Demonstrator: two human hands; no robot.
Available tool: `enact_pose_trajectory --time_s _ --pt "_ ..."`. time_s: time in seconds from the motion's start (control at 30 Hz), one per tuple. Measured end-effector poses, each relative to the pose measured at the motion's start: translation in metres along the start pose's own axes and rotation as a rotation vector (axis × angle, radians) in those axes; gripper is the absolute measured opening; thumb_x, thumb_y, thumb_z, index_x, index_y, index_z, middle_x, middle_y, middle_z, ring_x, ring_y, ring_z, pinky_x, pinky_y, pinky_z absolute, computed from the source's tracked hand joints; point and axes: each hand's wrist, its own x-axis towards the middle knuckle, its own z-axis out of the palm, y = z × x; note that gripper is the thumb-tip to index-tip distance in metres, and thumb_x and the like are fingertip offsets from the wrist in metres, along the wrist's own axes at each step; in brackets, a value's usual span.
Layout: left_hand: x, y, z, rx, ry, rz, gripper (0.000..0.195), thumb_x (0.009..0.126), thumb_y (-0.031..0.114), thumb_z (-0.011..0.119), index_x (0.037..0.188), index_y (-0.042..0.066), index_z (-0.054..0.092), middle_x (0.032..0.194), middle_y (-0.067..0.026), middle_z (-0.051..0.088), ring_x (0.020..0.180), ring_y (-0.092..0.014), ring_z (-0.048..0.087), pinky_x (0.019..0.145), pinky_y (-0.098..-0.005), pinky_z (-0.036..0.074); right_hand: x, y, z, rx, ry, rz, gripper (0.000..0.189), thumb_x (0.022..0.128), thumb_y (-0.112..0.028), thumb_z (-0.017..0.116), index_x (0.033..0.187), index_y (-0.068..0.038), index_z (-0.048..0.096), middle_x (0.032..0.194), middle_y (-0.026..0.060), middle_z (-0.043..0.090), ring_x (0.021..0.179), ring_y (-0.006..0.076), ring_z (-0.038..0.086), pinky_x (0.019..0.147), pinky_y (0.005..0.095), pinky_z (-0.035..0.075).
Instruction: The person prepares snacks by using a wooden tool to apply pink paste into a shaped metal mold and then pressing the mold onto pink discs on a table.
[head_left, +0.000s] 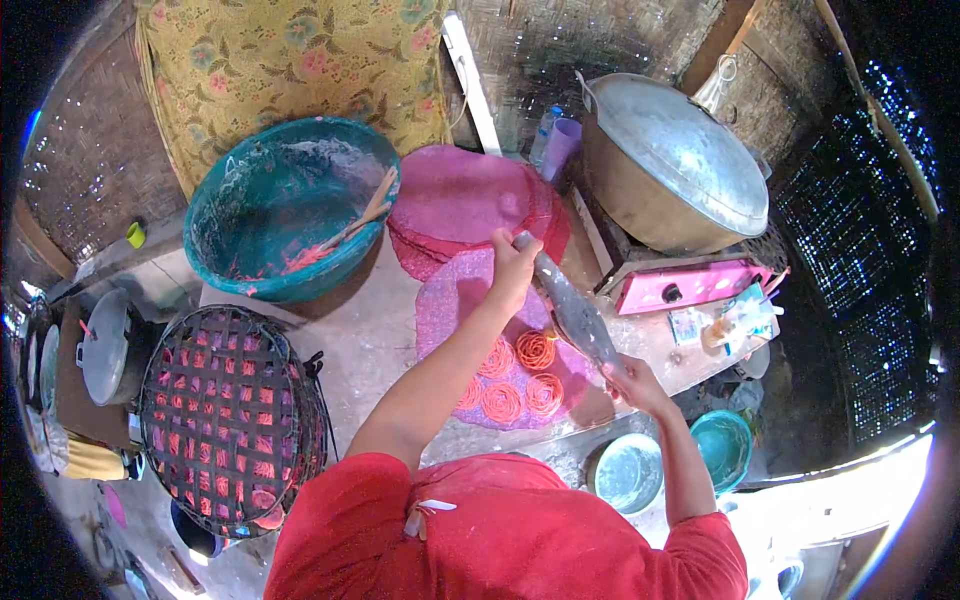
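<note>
My left hand (515, 271) grips the upper end of a dark grey, elongated tool (577, 311), thick in the middle with narrower ends. Around its lower end, near the table's front edge, my right hand (632, 382) is closed. The tool slants above the right side of a purple mesh mat (442, 307). Several coiled nests of pink-orange strands lie on the mat, among them a darker orange one (535, 350) close to the tool. Behind this mat is a stack of round pink and red mats (457, 187).
A large teal basin (277, 202) with wooden sticks stands at the back left; a woven basket (217, 420) holding pink strands is left. A lidded metal pot (675, 157) sits on a pink-fronted stove (690, 285) at right. Two bowls (628, 474) (721, 450) stand below the table edge.
</note>
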Motion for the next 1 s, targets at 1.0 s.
enact_pose_trajectory --time_s 1.0 --pt "-0.032 -0.034 0.064 -0.065 -0.008 -0.11 0.048 0.074 0.007 0.064 0.105 0.008 0.028 0.097 -0.0072 0.035 0.09 -0.016 0.041 0.079 -0.0323 0.037 -0.064 -0.019 -0.039 -0.043 0.217 0.161 0.054 0.089 -0.053 0.049 0.065 -0.006 0.054 0.051 -0.0015 0.044 0.043 0.0069 0.04 0.041 0.0247 0.029"
